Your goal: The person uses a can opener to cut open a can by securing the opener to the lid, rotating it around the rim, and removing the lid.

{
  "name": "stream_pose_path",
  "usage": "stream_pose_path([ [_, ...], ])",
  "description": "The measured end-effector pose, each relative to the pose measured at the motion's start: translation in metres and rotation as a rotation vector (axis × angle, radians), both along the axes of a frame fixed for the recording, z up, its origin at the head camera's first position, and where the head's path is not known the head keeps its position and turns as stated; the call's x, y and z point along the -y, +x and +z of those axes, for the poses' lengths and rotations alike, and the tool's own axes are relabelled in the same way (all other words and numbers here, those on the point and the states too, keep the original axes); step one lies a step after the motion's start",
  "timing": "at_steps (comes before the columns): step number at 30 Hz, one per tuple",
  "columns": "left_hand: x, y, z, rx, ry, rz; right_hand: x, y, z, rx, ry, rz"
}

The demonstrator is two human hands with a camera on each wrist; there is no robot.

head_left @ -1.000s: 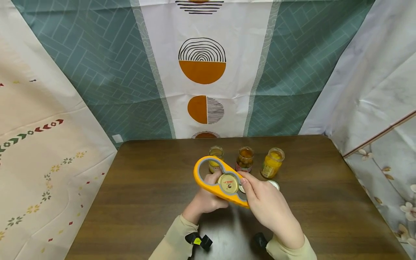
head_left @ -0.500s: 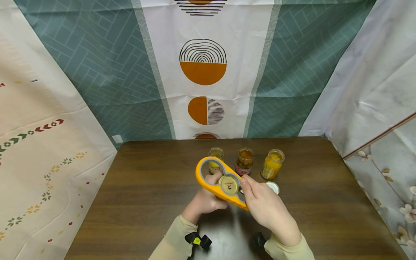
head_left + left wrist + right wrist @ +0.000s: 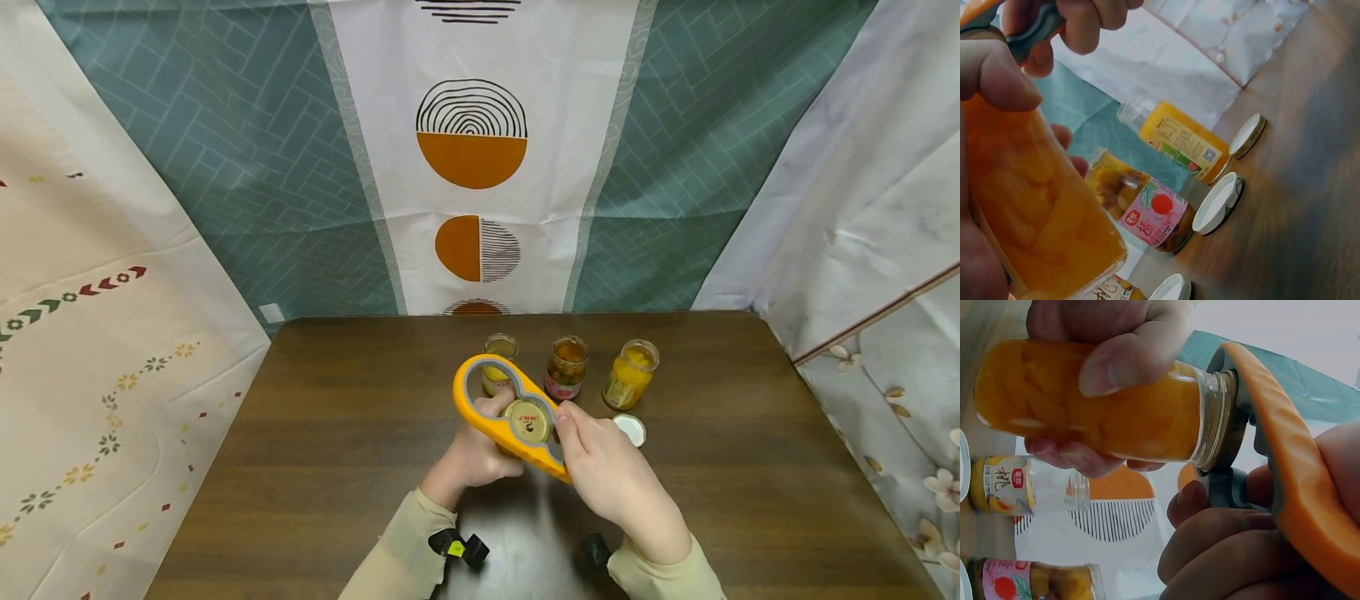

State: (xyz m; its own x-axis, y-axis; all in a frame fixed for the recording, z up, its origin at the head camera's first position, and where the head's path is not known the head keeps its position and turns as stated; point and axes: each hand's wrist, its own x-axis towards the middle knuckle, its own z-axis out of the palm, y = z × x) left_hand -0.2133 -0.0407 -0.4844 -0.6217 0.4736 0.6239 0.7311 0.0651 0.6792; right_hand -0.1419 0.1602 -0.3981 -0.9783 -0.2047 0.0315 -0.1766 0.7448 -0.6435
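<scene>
My left hand (image 3: 480, 454) grips a glass jar of orange fruit pieces (image 3: 1147, 428), thumb on one side and fingers on the other. In the head view the jar's body is hidden beneath its gold lid (image 3: 528, 420). An orange jar opener (image 3: 536, 455) with a grey lining sits around that lid. My right hand (image 3: 611, 462) grips the opener at its right end, fingers curled around it. In the right wrist view, the opener's grey inner edge (image 3: 1242, 387) touches the lid, which is still on the jar's neck.
Three lidless jars stand behind my hands: a left jar (image 3: 501, 347), a pink-labelled middle jar (image 3: 564, 375) and a yellow right jar (image 3: 628, 379). Upturned lids lie before them, including a far lid (image 3: 1249, 135), a middle lid (image 3: 1216, 203) and a near lid (image 3: 1172, 289).
My right hand and the opener's handle end have shifted slightly left, uncovering more of the white upturned lid beside them. The left hand stays nearly in place around the jar. The head view shifts slightly.
</scene>
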Motion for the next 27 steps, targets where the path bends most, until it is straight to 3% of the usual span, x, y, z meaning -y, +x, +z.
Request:
stream_pose_path([
  [9, -0.0045, 0.0041, 0.0038, 0.01, 0.031, 0.067, 0.0038, 0.0003, -0.0004, -0.033, 0.033, -0.039],
  [18, -0.0017, 0.0028, 0.0044, -0.019, -0.075, 0.069, 0.0001, 0.0015, 0.0064, 0.074, 0.102, -0.052],
  [22, -0.0017, 0.0033, 0.0045, -0.052, -0.073, 0.073, -0.0004, 0.0006, 0.0046, 0.059, 0.111, -0.062],
  [27, -0.0009, 0.0035, 0.0043, -0.038, -0.059, 0.059, -0.001, -0.0002, 0.0009, 0.045, 0.113, -0.051],
])
